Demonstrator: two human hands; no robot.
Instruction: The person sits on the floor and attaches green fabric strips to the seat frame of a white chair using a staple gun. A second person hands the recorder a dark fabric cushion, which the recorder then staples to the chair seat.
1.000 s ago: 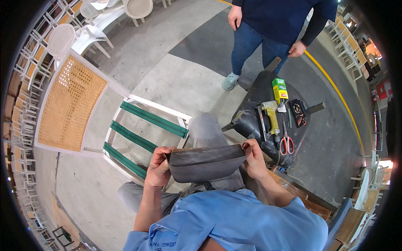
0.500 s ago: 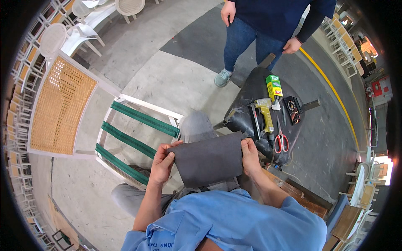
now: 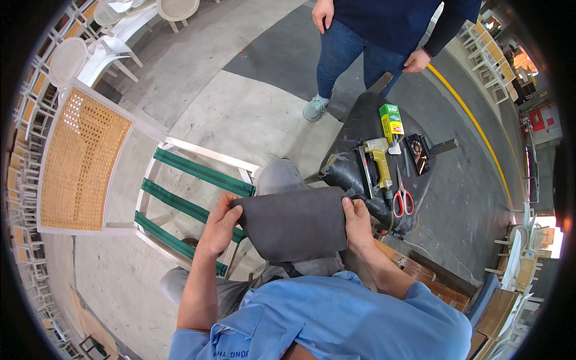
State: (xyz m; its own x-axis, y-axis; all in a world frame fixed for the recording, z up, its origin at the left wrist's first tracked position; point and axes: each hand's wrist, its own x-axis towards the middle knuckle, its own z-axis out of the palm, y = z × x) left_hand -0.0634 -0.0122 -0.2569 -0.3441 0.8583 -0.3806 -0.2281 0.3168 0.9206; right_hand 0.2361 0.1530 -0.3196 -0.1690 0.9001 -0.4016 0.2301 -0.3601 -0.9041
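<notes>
A dark grey sheet of fabric-like material [image 3: 291, 225] is stretched between my hands above my lap. My left hand [image 3: 222, 223] pinches its left edge, thumb on top. At the other end, my right hand [image 3: 358, 222] grips the upper right corner, also with the thumb over it. Whether the sheet is folded over underneath is hidden. To the left, close to my left hand, a white chair frame [image 3: 207, 155] carries several green webbing straps [image 3: 204, 172] across its seat. Its back is a woven cane panel [image 3: 84, 159].
A black-covered stand [image 3: 354, 144] at right bears a yellow-green staple gun [image 3: 379, 162], red-handled scissors [image 3: 403, 201], a green-yellow box [image 3: 391, 123] and a black tray of small parts [image 3: 417, 153]. Behind it stands another person [image 3: 372, 42]. White chairs [image 3: 114, 54] line the far left.
My left hand has shifted slightly left and up, and the sheet is drawn out wider. My right hand has barely moved. The view has shifted a little.
</notes>
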